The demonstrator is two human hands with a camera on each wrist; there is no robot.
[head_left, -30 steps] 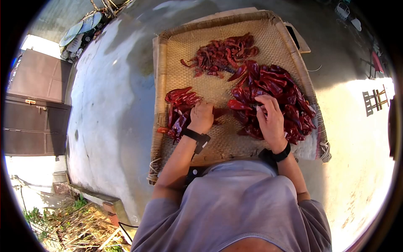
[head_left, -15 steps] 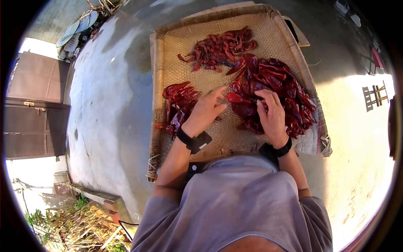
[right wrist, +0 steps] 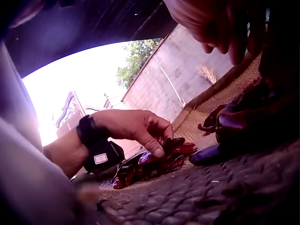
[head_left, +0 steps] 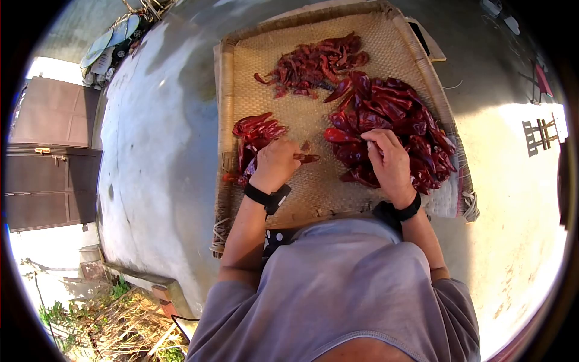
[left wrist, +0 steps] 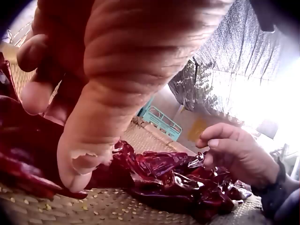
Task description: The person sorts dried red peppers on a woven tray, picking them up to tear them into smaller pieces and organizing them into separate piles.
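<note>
My left hand [head_left: 278, 164] is over the small pile of glossy dried red chili peppers [head_left: 256, 130] on the left side of a woven tray [head_left: 338, 193]. Its thumb and fingers pinch a dark red chili pepper [head_left: 309, 158], whose end sticks out to the right. The left wrist view has the thumb [left wrist: 89, 159] pressed along that pepper. My right hand [head_left: 391, 166] hovers at the larger pile of glossy chilies [head_left: 416, 123], fingers loosely bent and thumb near the index finger. From the left wrist view, the right hand [left wrist: 241, 150] appears just above the pile.
A third pile of smaller, shrivelled chilies [head_left: 319, 63] lies at the tray's far end. Pale seeds [left wrist: 108, 211] are scattered on the weave. The tray has a raised rim [head_left: 431, 78]. A dark flat object [head_left: 419, 37] sits beyond its right edge.
The left hand reached right with spread fingers toward the middle of the tray, then came back left to the small pile with a chili pepper in its pinch. The right hand stayed nearly still.
</note>
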